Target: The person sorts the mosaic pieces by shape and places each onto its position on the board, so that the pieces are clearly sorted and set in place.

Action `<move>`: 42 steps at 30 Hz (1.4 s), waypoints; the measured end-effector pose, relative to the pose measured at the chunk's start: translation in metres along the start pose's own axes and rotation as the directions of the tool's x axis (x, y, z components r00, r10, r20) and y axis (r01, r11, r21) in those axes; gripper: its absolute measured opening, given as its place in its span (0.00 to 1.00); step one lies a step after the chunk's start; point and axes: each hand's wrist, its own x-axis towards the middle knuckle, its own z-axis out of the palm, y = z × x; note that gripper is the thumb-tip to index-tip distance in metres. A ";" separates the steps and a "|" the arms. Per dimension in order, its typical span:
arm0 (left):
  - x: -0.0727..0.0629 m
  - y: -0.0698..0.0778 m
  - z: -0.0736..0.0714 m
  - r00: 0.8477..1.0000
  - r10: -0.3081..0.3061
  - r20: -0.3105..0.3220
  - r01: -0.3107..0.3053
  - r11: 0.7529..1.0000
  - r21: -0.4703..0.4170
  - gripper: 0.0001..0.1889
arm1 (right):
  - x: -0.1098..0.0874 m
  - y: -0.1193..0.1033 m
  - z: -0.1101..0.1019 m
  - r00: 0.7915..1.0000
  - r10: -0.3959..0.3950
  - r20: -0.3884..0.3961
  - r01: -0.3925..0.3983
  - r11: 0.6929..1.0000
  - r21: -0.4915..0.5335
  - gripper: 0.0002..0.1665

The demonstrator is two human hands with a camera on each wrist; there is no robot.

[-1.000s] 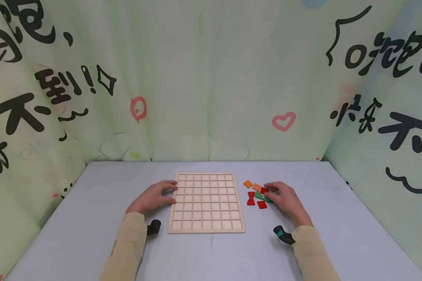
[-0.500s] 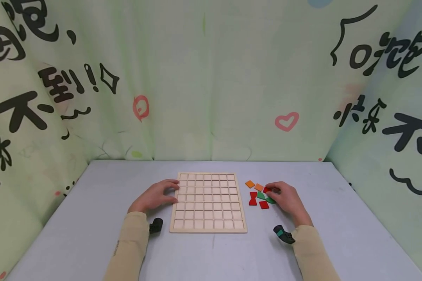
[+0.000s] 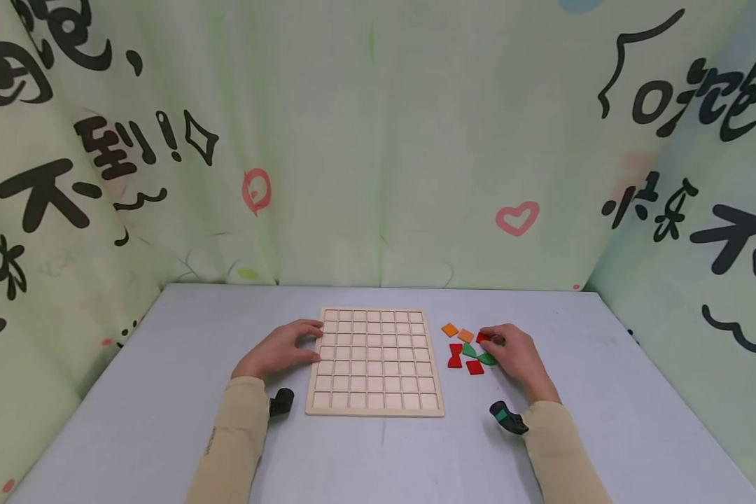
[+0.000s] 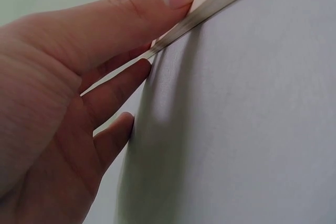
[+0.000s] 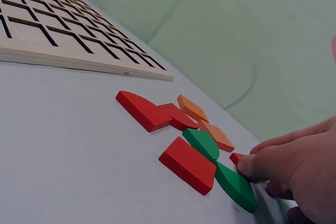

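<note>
A wooden grid board (image 3: 374, 414) lies flat on the table. My left hand (image 3: 283, 348) is at its left edge; in the left wrist view the thumb (image 4: 131, 17) rests on the rim and the other fingers stretch beside it. Right of the board, my right hand (image 3: 515, 353) pinches a small red tile (image 5: 237, 158) between thumb and fingers, which hide most of it. Close by lie two green tiles, a leaf-shaped one (image 5: 236, 186) beside the hand and another (image 5: 202, 143) touching its tip. A red four-sided tile (image 5: 188, 165) lies in front of them.
Two more red tiles (image 5: 142, 109) touch end to end nearer the board. Behind them lie two orange tiles, one (image 3: 450, 330) farther back and one (image 3: 465, 336) nearer the right hand. The white table (image 3: 378, 462) ends at a printed curtain (image 3: 378, 175).
The right hand has shifted slightly right with the red tile, drawing it away from the green tiles. The left hand has stayed at the board's edge. The head view has turned slightly.
</note>
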 end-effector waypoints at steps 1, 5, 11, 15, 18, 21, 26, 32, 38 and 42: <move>0.000 0.000 0.000 1.000 0.000 0.000 0.000 1.000 0.000 0.23 | 0.000 0.000 0.000 1.000 0.003 -0.001 -0.003 1.000 -0.003 0.21; 0.002 -0.001 0.000 1.000 0.012 0.001 -0.012 1.000 0.012 0.23 | 0.001 -0.001 0.000 1.000 0.014 0.001 -0.014 1.000 -0.006 0.22; 0.002 0.000 0.000 1.000 0.002 0.002 -0.002 1.000 0.008 0.23 | 0.001 -0.002 0.000 1.000 0.000 -0.003 0.000 1.000 -0.014 0.22; 0.001 0.002 -0.001 1.000 0.007 0.002 -0.007 1.000 0.007 0.23 | 0.001 -0.007 0.001 0.999 -0.010 -0.046 0.010 1.000 0.006 0.23; 0.001 0.003 -0.001 1.000 0.015 0.002 -0.015 1.000 0.012 0.23 | 0.001 -0.015 0.004 0.996 -0.030 -0.079 0.033 0.999 0.041 0.23; 0.001 0.004 -0.002 1.000 0.015 0.006 -0.015 1.000 0.009 0.22 | 0.001 -0.025 0.007 0.994 -0.063 -0.089 0.070 0.995 0.069 0.24; 0.002 0.004 -0.001 1.000 0.005 0.017 -0.005 1.000 0.007 0.20 | 0.001 -0.044 0.010 0.990 -0.122 -0.067 0.127 0.988 0.086 0.24; 0.002 0.006 -0.001 1.000 -0.018 0.020 0.018 1.000 0.014 0.21 | 0.000 -0.072 0.013 0.981 -0.191 -0.034 0.193 0.978 0.082 0.22; 0.001 0.004 -0.001 1.000 0.003 0.017 -0.004 0.998 0.058 0.21 | -0.004 -0.093 0.025 0.968 -0.250 -0.014 0.251 0.964 0.090 0.20; 0.002 0.004 -0.001 1.000 0.002 0.019 -0.003 0.998 0.063 0.21 | -0.006 -0.102 0.033 0.961 -0.277 -0.006 0.276 0.954 0.118 0.19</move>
